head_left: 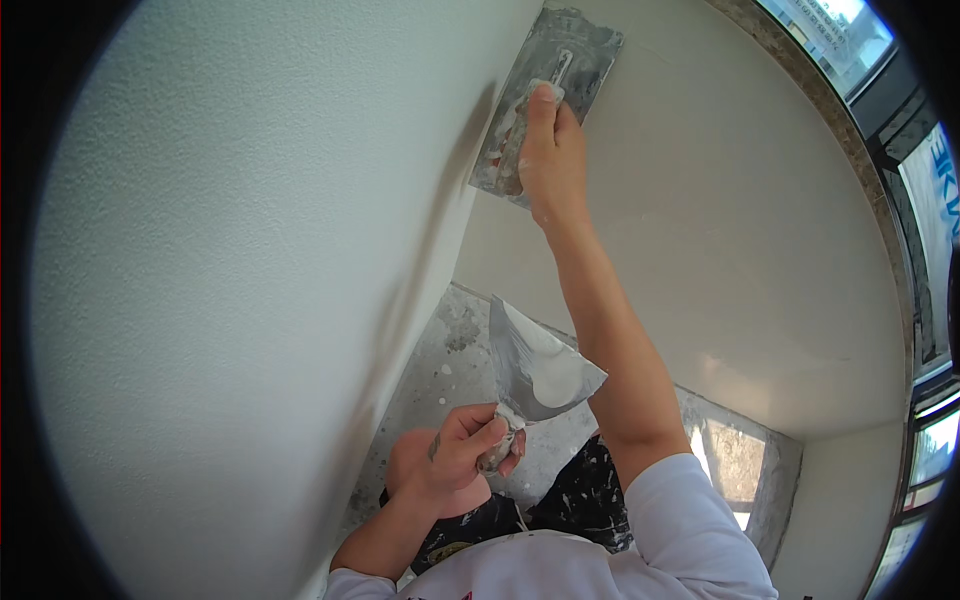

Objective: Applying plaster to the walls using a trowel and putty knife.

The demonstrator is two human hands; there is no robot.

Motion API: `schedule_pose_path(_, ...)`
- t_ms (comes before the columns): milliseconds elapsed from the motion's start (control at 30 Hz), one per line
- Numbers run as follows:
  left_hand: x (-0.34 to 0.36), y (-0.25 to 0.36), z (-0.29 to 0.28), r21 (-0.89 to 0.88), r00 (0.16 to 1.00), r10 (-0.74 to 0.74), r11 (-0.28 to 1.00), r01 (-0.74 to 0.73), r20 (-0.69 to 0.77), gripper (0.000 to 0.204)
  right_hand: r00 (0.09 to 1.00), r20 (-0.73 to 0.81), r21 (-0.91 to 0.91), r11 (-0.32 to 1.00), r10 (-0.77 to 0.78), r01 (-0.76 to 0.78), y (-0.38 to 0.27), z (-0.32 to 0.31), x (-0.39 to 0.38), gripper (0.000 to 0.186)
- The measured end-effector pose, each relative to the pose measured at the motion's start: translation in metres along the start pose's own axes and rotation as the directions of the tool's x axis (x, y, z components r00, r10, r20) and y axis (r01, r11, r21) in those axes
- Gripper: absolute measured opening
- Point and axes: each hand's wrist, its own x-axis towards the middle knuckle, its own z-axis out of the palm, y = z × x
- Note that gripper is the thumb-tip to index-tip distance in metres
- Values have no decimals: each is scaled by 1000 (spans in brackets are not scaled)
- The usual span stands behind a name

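My right hand (553, 165) is stretched far forward and closed round the handle of a rectangular plastering trowel (590, 50). The trowel's grey, smeared blade lies against the smooth off-white wall, along the corner with the textured wall. Low in front of my body, my left hand (470, 447) grips the handle of a broad putty knife (512, 360). White putty (552, 372) sits on that knife's flared metal blade, which points up and away from me. The putty knife's handle is mostly covered by my fingers.
A textured white wall (240, 260) fills the left side. The smooth wall (740, 220) curves round the right, topped by a brown stone-like sill (850, 130) below windows (840, 40). Grey concrete floor (425, 350) with white spatters lies below, with a sunlit patch (735, 460) at right.
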Motion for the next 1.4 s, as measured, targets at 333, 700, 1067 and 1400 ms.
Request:
schedule_pose_path(333, 0, -4, -4, -1, 997, 28, 1000, -28, -74, 29, 968, -5, -216, 945, 252, -247, 90, -32, -126, 41)
schedule_pose_path(700, 11, -22, -23, 84, 992, -125, 989, 121, 36, 30, 882, 324, -15, 934, 341, -356, -17, -232, -170, 26)
schedule_pose_path(1067, 40, -14, -17, 579, 985, 122, 815, -30, -121, 30, 787, 210, 220, 756, 581, -617, 21, -297, -234, 45)
schedule_pose_path(1400, 49, -25, 16, 819, 876, 420, 572, -53, -236, 23, 600, 374, -311, 705, 707, -637, 79, -308, -268, 55)
